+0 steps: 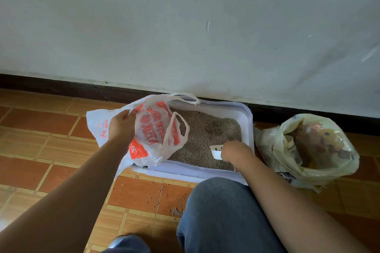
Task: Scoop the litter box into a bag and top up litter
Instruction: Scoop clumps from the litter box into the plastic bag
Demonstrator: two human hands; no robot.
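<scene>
A pale lilac litter box (247,121) stands against the wall, filled with grey-brown litter (197,139). A darker clump (213,127) lies towards its far right. My left hand (121,125) grips one edge of a white and orange plastic bag (156,131), holding it open over the box's left side. My right hand (234,151) is closed on a white slotted scoop (216,151) that rests low on the litter at the near right of the box.
A yellowish litter sack (314,150) stands open on the floor to the right of the box. Spilled litter grains (174,209) dot the orange tiles in front. My knee in jeans (218,211) is close to the box's near rim. A dark skirting runs along the wall.
</scene>
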